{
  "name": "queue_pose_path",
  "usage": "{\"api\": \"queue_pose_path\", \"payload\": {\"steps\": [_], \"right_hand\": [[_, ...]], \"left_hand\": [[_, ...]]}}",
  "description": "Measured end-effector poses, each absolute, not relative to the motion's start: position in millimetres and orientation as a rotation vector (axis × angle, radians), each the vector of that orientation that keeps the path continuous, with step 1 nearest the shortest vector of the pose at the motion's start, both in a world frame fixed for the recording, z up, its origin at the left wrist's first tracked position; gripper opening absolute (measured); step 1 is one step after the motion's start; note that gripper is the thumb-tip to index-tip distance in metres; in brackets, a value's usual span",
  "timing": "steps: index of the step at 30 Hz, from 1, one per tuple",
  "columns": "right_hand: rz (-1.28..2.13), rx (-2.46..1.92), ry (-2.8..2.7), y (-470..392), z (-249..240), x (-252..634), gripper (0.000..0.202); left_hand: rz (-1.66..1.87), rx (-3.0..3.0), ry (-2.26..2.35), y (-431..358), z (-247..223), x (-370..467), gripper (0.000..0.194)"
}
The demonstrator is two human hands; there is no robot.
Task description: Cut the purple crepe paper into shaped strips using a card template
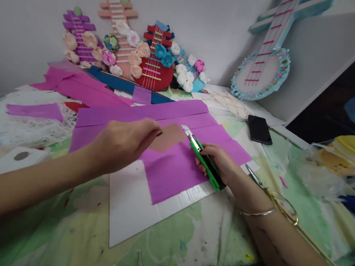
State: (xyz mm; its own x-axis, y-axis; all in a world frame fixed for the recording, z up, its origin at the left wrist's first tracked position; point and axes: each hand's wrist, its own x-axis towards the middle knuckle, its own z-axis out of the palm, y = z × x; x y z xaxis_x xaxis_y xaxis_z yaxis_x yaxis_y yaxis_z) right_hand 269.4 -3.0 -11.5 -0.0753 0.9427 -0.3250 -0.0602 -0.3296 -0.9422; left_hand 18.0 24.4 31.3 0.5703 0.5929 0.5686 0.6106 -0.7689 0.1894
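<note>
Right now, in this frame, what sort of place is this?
Probably a craft workspace, perhaps a home or small studio: a green utility knife held over purple sheets, gold-handled scissors, and flower-decorated model instruments along the wall.

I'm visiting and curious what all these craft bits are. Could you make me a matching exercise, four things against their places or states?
Things
1. Green and black utility knife
2. Flat black phone
3. Gold-handled metal scissors
4. Red guitar-shaped craft

Places or states
A. By the wrist with the silver bracelet
B. Gripped in the right hand, blade out
C. Decorated with blue flowers
D. Lying dark-screened, untouched

Pairs: 1-B, 2-D, 3-A, 4-C
</note>
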Motion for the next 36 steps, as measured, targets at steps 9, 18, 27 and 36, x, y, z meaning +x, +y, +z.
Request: {"api": "queue_pose_path", "payload": {"steps": [9, 18, 27, 36], "right_hand": [[1.536, -1.364, -1.031, -3, -11, 271, 0.009], [1.56, -1.408, -0.975, -3, -7, 269, 0.013], [1.54, -1.392, -1.023, -2, -8, 271, 0.015], [1.512, -1.426, -1.122, -4, -9, 270, 0.006]], "left_hand": [[-0.261, -3.172, 0.228, -79, 30, 41, 0.019], [-1.003, -3.035, -0.799, -21, 19, 14, 0.016], [-0.776, -3.069, -1.385, 68, -19, 6, 0.021], [-0.334, -2.905, -1.343, 48, -27, 23, 0.022]]}}
